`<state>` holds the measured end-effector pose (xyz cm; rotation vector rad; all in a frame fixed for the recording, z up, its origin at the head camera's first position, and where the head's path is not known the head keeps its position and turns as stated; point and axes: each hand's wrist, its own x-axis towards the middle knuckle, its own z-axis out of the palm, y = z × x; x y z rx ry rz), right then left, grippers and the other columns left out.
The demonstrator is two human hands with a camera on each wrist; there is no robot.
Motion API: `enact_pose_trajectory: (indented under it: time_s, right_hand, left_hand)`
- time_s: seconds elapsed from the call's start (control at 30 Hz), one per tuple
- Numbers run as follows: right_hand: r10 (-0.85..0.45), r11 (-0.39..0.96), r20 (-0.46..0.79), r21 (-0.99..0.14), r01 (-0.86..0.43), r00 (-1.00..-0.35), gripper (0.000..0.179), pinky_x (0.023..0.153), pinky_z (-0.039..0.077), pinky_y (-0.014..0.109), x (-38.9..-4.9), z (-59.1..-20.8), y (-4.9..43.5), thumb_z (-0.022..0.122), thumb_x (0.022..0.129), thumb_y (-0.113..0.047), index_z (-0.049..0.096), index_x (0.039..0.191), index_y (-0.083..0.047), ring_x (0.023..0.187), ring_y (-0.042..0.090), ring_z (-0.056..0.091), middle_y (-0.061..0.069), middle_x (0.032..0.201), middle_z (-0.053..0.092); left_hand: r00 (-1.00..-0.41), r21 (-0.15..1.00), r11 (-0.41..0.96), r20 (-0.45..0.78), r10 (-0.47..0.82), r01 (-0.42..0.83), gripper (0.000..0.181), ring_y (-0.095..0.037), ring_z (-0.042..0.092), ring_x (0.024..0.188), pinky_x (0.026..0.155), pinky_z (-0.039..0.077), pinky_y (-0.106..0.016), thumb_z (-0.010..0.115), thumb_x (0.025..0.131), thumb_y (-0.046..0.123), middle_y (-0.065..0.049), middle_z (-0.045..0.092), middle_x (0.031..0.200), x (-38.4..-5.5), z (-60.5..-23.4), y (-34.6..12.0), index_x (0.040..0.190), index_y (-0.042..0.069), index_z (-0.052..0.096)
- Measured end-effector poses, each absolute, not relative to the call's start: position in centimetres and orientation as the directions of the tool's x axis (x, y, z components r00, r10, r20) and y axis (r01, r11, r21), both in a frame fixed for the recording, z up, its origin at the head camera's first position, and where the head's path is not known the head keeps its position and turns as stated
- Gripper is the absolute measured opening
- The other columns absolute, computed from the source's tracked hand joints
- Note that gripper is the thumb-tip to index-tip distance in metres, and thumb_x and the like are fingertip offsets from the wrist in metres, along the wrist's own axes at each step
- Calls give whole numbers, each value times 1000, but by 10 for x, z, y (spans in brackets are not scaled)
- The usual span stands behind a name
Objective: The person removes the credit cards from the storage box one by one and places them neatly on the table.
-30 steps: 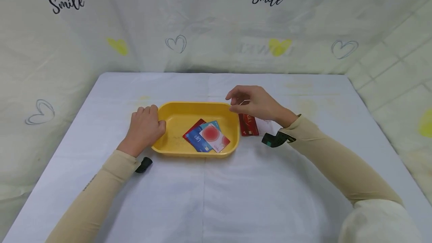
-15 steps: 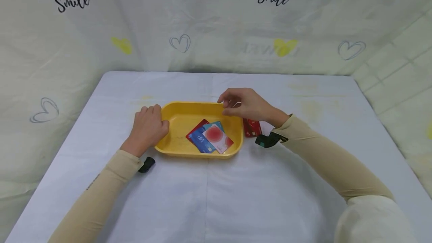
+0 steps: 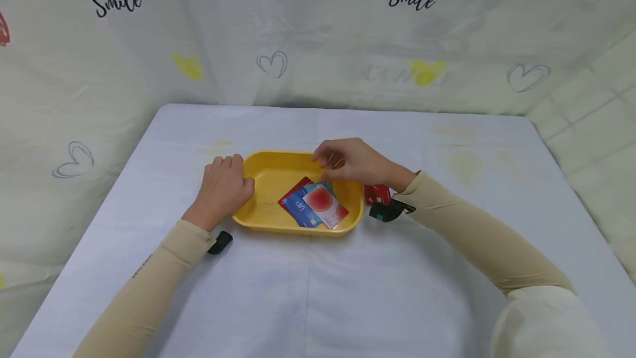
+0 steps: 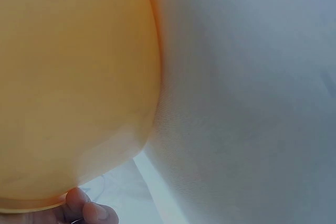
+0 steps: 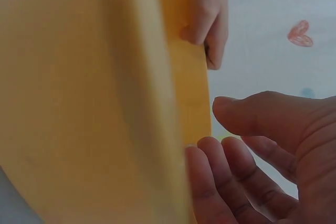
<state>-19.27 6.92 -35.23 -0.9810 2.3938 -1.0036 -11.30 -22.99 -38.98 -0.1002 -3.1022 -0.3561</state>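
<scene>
My left hand [image 3: 224,188] grips the left rim of a yellow plastic tray [image 3: 268,167], thumb over the edge; in the left wrist view the fingers [image 4: 97,212] curl at its rim. My right hand [image 3: 355,162] hangs over the tray's back right part. Its thumb and fingers are loosely bent and apart, and the right wrist view shows nothing between them. In the tray lie overlapping cards: a pale card [image 3: 323,203] with a red circle on top, a blue card [image 3: 301,207], a teal one [image 3: 327,185] and a red card [image 3: 293,188] beneath.
Just right of the tray, a red card [image 3: 380,194] lies on the white tabletop [image 3: 308,291], partly hidden by my right hand and wrist. A printed wall sheet [image 3: 323,43] rises behind the table's back edge.
My right hand has moved left and slightly toward me, from the tray's right edge to over its inside. The left hand keeps its grip on the rim. The head view has shifted slightly.
</scene>
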Motion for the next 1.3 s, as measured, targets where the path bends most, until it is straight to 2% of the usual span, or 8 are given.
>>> enact_pose_trajectory:
  time_s: [0.3,0.47,0.63,0.97,1.3]
  right_hand:
    - [-758,486,-84,-734,-474,-647,40,96,60,37,-198,-359,60,80,88,-14,67,125,-7,102,20,68,13,117,71]
    - [-771,486,-98,-730,-481,-630,40,94,60,36,-198,-361,60,80,87,-13,67,124,-6,100,19,66,12,113,71]
    - [-804,484,-119,-700,-526,-582,39,93,59,33,-199,-363,60,80,87,-13,67,124,-9,100,18,65,7,107,71]
    - [-840,503,-219,-660,-559,-497,40,91,59,30,-198,-368,58,81,87,-18,67,125,-13,105,19,65,7,115,70]
    - [-844,527,-266,-578,-624,-466,46,87,58,27,-196,-369,58,85,84,-22,68,126,-12,105,20,61,5,119,68]
  left_hand:
    - [-998,222,973,32,62,68,18,-31,41,79,71,27,-37,45,93,18,-13,46,79,-114,-390,-230,93,0,48]
    - [-997,217,974,31,65,70,18,-31,42,80,71,27,-37,46,93,18,-13,47,79,-115,-390,-227,94,0,48]
    - [-998,213,975,27,63,67,19,-31,42,80,72,28,-37,46,93,18,-13,47,80,-114,-387,-225,95,0,48]
    - [-998,217,974,26,55,60,19,-33,42,81,73,28,-38,47,93,19,-14,47,81,-112,-387,-223,94,0,48]
    - [-998,207,976,31,58,63,19,-32,42,82,73,28,-37,46,92,19,-14,47,82,-111,-388,-221,93,0,49]
